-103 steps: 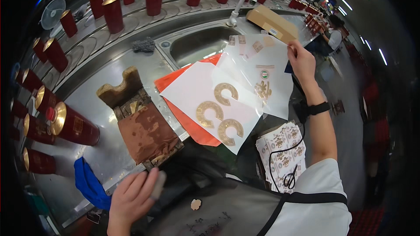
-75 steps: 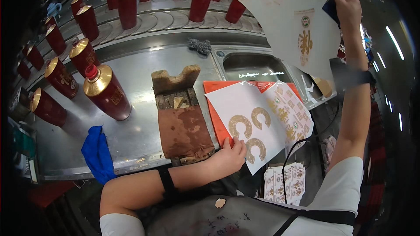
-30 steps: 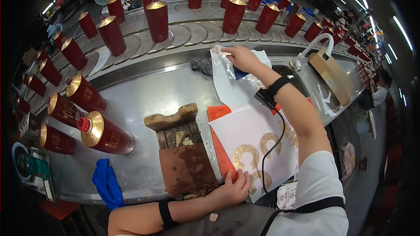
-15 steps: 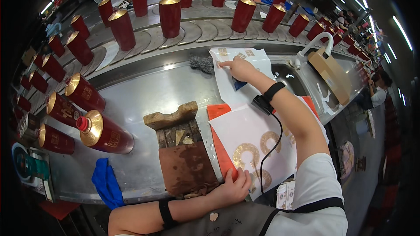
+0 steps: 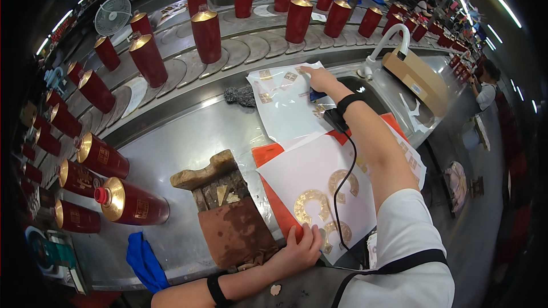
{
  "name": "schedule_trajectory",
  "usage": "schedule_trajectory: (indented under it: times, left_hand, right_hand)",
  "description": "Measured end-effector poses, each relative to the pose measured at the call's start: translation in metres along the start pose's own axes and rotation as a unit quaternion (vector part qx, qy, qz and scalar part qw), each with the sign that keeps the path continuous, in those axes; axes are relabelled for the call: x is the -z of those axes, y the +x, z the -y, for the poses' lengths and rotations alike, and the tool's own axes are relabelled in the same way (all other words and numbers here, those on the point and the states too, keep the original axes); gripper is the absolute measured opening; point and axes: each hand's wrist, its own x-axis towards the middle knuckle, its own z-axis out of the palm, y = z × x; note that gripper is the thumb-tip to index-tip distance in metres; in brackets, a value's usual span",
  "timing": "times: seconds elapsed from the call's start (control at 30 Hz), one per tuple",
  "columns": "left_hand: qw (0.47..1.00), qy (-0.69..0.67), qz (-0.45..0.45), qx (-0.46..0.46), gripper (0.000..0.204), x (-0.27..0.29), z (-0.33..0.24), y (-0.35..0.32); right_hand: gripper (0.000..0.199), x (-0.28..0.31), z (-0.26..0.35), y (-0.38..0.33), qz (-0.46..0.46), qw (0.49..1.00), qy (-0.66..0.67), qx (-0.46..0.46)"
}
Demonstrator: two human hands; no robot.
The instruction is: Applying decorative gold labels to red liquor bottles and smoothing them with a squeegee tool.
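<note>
My right hand (image 5: pixel 321 80) reaches to the top of a white decal sheet (image 5: pixel 285 117) with small gold-and-red square decals. Its index finger is stretched out onto the sheet's upper edge; the other fingers are partly hidden. Near the counter's front edge, my left hand (image 5: pixel 299 249) lies with fingers apart on the lower corner of another white sheet (image 5: pixel 297 168), printed with gold C-shaped decals. Beneath it shows an orange sheet (image 5: pixel 273 199). Left of my hands sits a worn wooden cradle (image 5: pixel 208 171) with a wet brown cloth (image 5: pixel 237 231) draped over its near part.
Dark red bottles with gold shoulders (image 5: pixel 137 202) stand at the left. More red bottles (image 5: pixel 206 37) ride a curved slatted conveyor (image 5: pixel 234 51) behind. A blue cloth (image 5: pixel 145 262), grey scouring wool (image 5: pixel 240 96), a white faucet (image 5: pixel 388 43) and a cardboard piece (image 5: pixel 416 82) surround the work area.
My right index finger has shifted from the upper sheet's left side to its top right, uncovering more small decals. My left hand stays on the lower sheet. The whole view has turned somewhat.
</note>
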Motion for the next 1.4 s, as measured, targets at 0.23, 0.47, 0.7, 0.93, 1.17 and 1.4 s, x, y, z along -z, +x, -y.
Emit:
schedule_trajectory:
  times: [0.23,0.47,0.7,0.93,1.17,1.4]
  left_hand:
    - [1.000,0.001,0.020,-0.012,0.038,0.005,0.002,0.000]
    - [0.999,-0.025,0.017,0.012,0.031,0.012,0.003,0.004]
    - [0.986,-0.121,0.089,0.067,0.024,0.028,0.007,0.008]
    - [0.972,-0.196,0.095,0.088,0.022,0.045,0.025,0.014]
    - [0.989,-0.123,0.042,-0.067,0.038,0.091,0.059,-0.012]
    - [0.969,-0.019,-0.186,0.163,0.041,0.148,0.096,-0.122]
  right_hand:
    - [0.047,0.008,-0.002,-0.023,0.036,0.999,-0.031,0.027]
    - [0.037,0.015,-0.025,-0.035,0.046,0.998,-0.013,0.035]
    - [0.049,0.027,-0.090,-0.051,0.034,0.999,0.027,0.000]
    - [0.059,0.058,-0.128,-0.107,0.156,0.987,-0.002,-0.032]
    - [0.042,0.084,-0.044,-0.132,0.096,0.972,0.193,0.097]
    - [0.047,0.104,0.095,-0.077,-0.003,0.957,0.192,0.216]
